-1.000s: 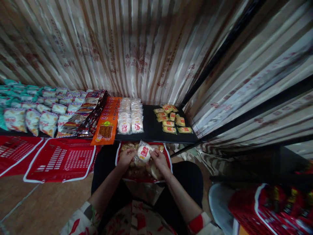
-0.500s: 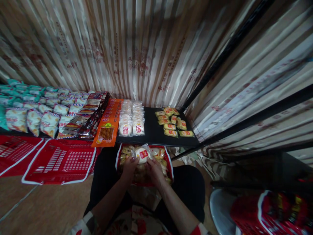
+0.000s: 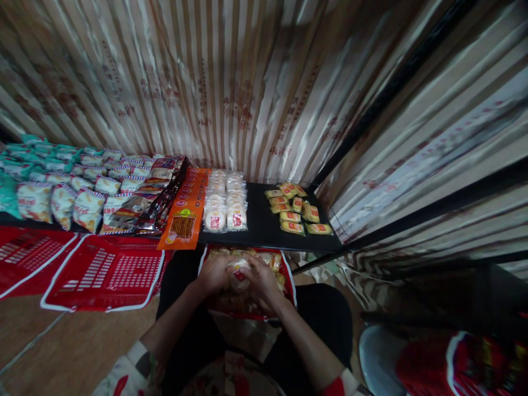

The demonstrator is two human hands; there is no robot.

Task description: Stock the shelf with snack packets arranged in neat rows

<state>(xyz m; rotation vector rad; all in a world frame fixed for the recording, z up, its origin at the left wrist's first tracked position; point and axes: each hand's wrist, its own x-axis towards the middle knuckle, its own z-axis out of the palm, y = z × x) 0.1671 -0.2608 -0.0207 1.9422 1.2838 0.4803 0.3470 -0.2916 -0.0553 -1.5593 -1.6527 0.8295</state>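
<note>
Between my legs stands a red basket (image 3: pixel 293 294) with a white rim, filled with wrapped snacks. Above it, my left hand (image 3: pixel 216 273) and my right hand (image 3: pixel 262 278) are closed from both sides around a round white cracker pack (image 3: pixel 239 275) in clear wrapping with a red label. Fingers cover much of the pack. Just beyond, on the black shelf (image 3: pixel 264 237), two rows of the same white cracker packs (image 3: pixel 225 212) stand beside a flat orange snack bag (image 3: pixel 183 220). Further right on the shelf lie several small yellow-wrapped snacks (image 3: pixel 292 216).
White and teal snack bags (image 3: pixel 86 209) and dark brown packets (image 3: pixel 154 192) fill the shelf's left side. Empty red baskets (image 3: pixel 105 272) sit on the floor at left. Black rack bars (image 3: pixel 383 223) slant across the right, near a grey-white stool (image 3: pixel 377 357). Striped curtain hangs behind.
My hands have wrapped further around the white pack, which was lying face-up at my fingertips and now shows less. The view has shifted slightly.
</note>
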